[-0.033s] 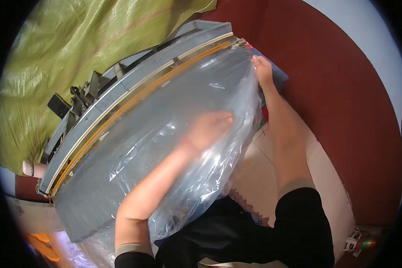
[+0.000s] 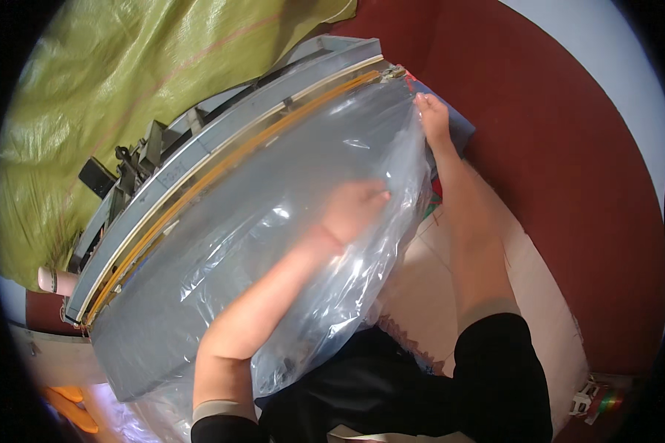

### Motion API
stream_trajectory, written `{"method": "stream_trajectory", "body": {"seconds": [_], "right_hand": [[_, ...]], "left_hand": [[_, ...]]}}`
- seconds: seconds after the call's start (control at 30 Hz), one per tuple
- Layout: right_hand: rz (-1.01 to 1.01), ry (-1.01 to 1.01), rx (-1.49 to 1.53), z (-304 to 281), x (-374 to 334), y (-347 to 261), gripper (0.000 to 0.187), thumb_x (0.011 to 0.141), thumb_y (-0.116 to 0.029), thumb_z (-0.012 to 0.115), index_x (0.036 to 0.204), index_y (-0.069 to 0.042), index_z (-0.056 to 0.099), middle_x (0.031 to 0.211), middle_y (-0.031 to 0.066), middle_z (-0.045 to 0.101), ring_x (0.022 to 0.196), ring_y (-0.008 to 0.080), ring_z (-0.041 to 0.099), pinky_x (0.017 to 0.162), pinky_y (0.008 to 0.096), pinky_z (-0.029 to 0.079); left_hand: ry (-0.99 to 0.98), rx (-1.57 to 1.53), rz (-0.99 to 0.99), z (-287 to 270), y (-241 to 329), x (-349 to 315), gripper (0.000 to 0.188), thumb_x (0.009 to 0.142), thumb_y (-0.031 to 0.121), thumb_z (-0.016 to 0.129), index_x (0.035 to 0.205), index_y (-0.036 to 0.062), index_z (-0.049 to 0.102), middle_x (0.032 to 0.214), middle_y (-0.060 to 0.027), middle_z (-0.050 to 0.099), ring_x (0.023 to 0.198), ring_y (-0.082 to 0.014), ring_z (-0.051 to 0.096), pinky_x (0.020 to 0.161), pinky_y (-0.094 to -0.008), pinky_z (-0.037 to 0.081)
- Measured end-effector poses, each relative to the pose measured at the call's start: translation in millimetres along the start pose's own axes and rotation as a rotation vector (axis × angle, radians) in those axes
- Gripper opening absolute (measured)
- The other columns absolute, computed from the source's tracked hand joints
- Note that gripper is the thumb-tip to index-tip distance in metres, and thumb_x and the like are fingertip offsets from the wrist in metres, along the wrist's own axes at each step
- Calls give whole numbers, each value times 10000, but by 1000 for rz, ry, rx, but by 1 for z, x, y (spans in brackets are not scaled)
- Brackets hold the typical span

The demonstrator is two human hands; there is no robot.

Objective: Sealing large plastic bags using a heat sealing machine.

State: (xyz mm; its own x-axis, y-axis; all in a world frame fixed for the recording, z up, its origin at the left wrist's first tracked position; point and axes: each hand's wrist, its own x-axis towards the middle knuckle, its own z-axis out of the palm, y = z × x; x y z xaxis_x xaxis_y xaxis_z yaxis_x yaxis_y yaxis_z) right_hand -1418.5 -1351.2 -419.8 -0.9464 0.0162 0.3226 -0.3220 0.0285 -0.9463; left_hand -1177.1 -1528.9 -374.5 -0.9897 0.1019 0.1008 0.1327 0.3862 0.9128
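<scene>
A large clear plastic sheet [image 2: 222, 273] spreads over a grey surface along the front of a long grey metal machine [image 2: 177, 166]. An orange-brown strip [image 2: 222, 168] runs along the machine's near side. My right hand [image 2: 433, 118] is closed, pinching the sheet's gathered edge at the far right end. Lower and further left, my left hand [image 2: 353, 210] lies over the middle of the sheet, somewhat blurred. Its fingers are curled together, with the tips at the bunched, shiny folds. Part of the film hangs toward my lap.
Yellow-green woven sheeting [image 2: 111, 96] drapes behind the machine. A pink cylinder [image 2: 55, 280] sticks out at its left end. Orange objects [image 2: 70, 410] lie at lower left. To the right are pale floor tiles [image 2: 421, 295], a dark red surface [image 2: 569, 184] and a small multicoloured item [image 2: 598, 399].
My left hand has shifted slightly to the right and looks less blurred. The right hand keeps its hold on the sheet at nearly the same spot.
</scene>
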Motion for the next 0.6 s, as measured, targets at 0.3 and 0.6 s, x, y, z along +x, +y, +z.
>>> {"method": "stream_trajectory", "body": {"seconds": [0.3, 0.6], "right_hand": [[-83, 10, -15, -5, 1, 5, 211, 844, -198, 531, 737, -21, 571, 589, -33, 472, 562, 52, 405, 521, 212, 351], [-51, -11, -59, -1, 0, 12, 197, 836, -169, 541, 713, -16, 540, 614, -30, 452, 608, 64, 408, 567, 224, 371]], "left_hand": [[-205, -527, -245, 28, 24, 51, 370, 750, 146, 641, 1067, -14, 539, 840, -46, 582, 693, -105, 531, 566, -220, 424], [-580, -1001, -98, -43, 61, -87, 221, 764, 50, 594, 969, -2, 530, 870, -131, 581, 822, -239, 581, 835, -414, 427]]}}
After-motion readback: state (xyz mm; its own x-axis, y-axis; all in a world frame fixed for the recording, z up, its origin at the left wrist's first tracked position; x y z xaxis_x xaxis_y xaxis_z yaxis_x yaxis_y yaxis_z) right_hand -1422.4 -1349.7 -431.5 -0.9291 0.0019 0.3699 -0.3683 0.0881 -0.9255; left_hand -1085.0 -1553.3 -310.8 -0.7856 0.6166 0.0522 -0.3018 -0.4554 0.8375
